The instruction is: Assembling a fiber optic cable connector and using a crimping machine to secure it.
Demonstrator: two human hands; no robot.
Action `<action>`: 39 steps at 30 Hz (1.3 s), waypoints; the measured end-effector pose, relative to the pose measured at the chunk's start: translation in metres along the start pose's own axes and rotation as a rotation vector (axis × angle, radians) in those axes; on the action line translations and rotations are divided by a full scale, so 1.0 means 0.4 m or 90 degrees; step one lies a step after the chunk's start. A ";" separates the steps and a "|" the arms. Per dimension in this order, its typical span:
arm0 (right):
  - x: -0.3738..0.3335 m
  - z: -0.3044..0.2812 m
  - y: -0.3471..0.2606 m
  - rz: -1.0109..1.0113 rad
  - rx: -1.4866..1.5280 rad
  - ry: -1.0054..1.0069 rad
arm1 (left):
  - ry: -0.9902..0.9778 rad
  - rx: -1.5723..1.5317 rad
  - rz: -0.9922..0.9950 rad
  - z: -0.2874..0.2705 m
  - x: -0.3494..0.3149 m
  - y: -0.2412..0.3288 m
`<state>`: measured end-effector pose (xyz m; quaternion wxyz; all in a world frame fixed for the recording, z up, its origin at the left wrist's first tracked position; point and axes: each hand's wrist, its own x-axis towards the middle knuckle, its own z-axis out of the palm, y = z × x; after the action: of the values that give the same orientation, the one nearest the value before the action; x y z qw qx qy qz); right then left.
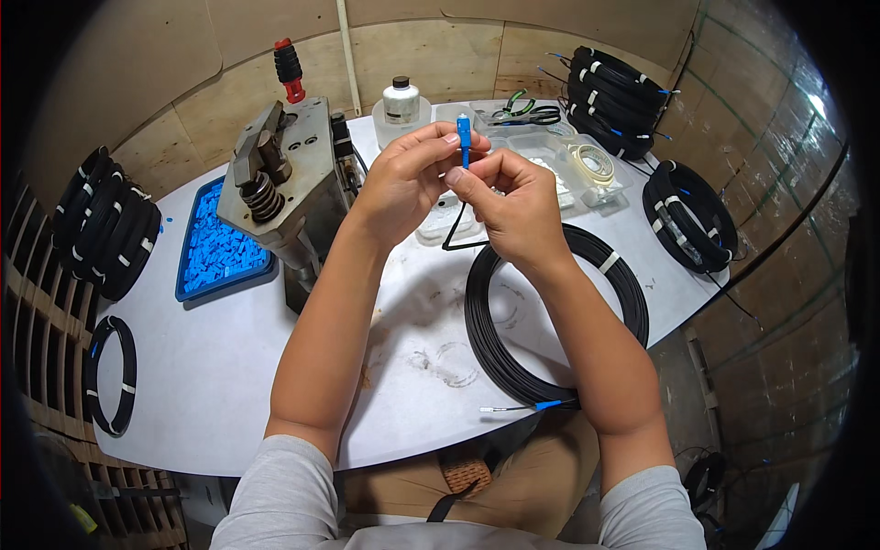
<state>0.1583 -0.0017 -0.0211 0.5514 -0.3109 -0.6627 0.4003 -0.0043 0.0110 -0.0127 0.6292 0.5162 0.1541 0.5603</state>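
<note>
Between my two raised hands stands a blue fibre-optic connector (464, 132), upright, on the end of a thin black cable (454, 229). My left hand (410, 179) pinches the connector's body from the left with thumb and fingers. Lower down, my right hand (518, 197) closes thumb and forefinger around the blue boot (466, 159) and the cable below it. The cable bends under my right hand toward a black cable coil (477, 321) lying on the table. At the coil's near side, its other end (547, 404) shows a blue boot and a pale tip.
Left of my arms is a metal hand press (302, 174) with a red-black handle, beside a blue tray (188, 295) of small blue parts. Cable coils (108, 220) stack left and more coils (616, 103) right. Behind my hands are a bottle (401, 103), pliers (527, 116) and a tape roll (592, 164).
</note>
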 end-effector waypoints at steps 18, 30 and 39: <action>0.010 -0.017 0.024 0.182 0.357 -0.188 | -0.052 -0.026 -0.005 -0.009 -0.006 0.005; 0.007 -0.004 0.015 0.159 0.303 -0.123 | -0.033 -0.014 0.006 -0.009 -0.002 0.007; 0.009 -0.002 0.019 0.148 0.277 -0.115 | -0.038 -0.023 0.002 -0.023 0.000 0.001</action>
<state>0.1582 0.0053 -0.0261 0.4943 -0.2223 -0.5670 0.6203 -0.0115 0.0154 -0.0163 0.6417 0.5216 0.1245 0.5483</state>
